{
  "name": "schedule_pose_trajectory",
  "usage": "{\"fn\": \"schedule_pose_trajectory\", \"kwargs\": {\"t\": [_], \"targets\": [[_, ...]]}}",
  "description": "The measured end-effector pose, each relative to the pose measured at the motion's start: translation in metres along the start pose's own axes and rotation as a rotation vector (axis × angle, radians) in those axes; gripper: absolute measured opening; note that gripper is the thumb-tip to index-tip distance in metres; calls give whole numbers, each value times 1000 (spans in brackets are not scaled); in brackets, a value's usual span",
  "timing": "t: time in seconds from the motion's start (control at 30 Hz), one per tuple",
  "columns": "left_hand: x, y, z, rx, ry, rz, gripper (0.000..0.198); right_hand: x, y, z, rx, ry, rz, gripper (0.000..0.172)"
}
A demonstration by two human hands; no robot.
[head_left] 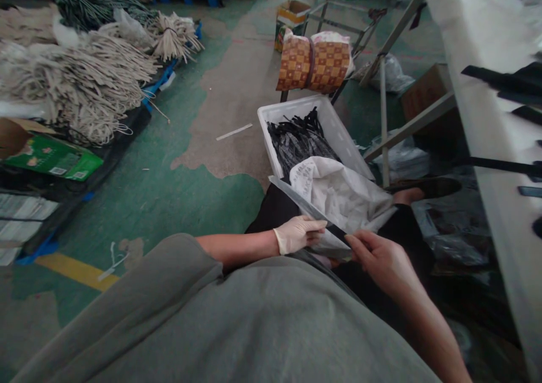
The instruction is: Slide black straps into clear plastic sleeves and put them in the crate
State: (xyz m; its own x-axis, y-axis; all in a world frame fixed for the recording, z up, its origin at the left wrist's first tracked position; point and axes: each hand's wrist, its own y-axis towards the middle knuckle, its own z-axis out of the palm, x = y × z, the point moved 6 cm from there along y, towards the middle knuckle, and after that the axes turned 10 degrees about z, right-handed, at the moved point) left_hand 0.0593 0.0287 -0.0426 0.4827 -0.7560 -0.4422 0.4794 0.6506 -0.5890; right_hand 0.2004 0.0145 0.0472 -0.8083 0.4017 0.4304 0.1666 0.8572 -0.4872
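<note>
My left hand, in a pale glove, is closed at my lap around a long strip. On the far side of it the strip looks grey and translucent; whether this is a sleeve or the strip's own shiny face I cannot tell. My bare right hand pinches the near end of the black strip, which shows between both hands. Beneath them a white cloth sack with dark handwriting lies across my lap. Just beyond stands a white plastic crate holding many black strips.
A white-covered table with black strips on it runs along my right, its metal legs below. A checked cushion rests on a frame past the crate. Bundles of beige cord and a green carton lie at left.
</note>
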Motion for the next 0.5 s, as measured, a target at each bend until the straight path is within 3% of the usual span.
{"fn": "schedule_pose_trajectory", "kwargs": {"t": [0.07, 0.13, 0.23, 0.37, 0.5], "targets": [[8, 0, 9, 91, -3, -55, 35, 5, 1, 1, -21, 20, -14, 38], [7, 3, 13, 109, -15, -64, 32, 7, -2, -2, -15, 139, -22, 31], [-8, 7, 4, -11, -38, -49, 22, 2, -25, -15, 54, 377, -70, 39], [-25, 7, -7, -94, -91, -83, 13, -9, -73, -46, 65, 485, -273, 34], [-30, 3, -6, -77, -126, -114, 12, -5, -106, -61, -12, 449, -461, 57]]}}
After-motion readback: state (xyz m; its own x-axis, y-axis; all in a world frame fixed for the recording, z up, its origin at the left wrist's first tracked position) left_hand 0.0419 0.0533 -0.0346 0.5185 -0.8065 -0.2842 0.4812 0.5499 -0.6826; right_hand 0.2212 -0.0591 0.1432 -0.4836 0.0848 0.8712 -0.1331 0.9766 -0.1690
